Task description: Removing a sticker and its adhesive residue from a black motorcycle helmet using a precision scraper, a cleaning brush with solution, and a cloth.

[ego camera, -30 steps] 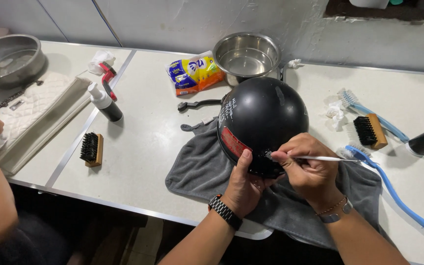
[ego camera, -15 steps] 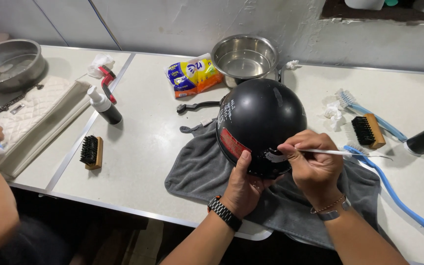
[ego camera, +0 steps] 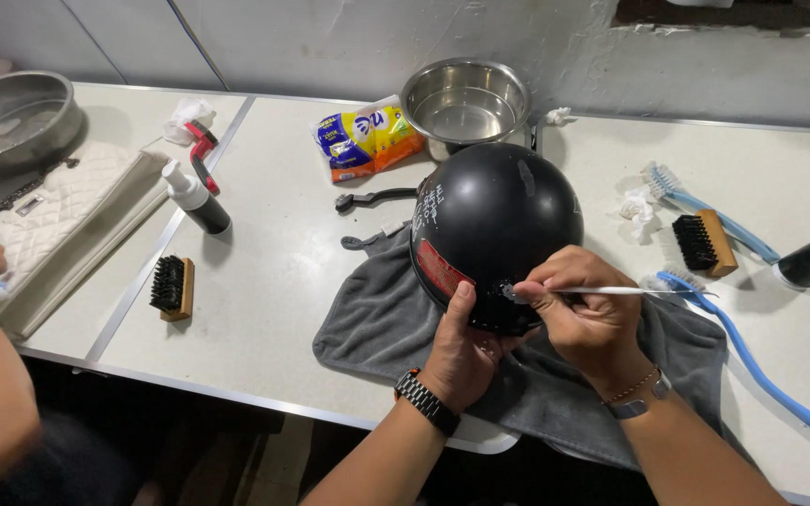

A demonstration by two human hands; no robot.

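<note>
Left hand [ego camera: 461,351] fingers cupping glossy round black helmet [ego camera: 494,220], right hand [ego camera: 583,314] fingers pinching thin white stick [ego camera: 611,291]

Work surface: pale off-white table [ego camera: 274,281] with a metal-edged front rim, made of panels butted side by side; seams run away from the fingers toward the wall on the left and beyond the steel bowl. Rear wall [ego camera: 330,37]: grey-white, scuffed and blotchy, with thin dark diagonal lines at upper left. Dark recess [ego camera: 733,11] with a chipped lower edge, far upper right. Below the near table edge: deep shadow. Lighting: even, soft, from overhead.
</note>
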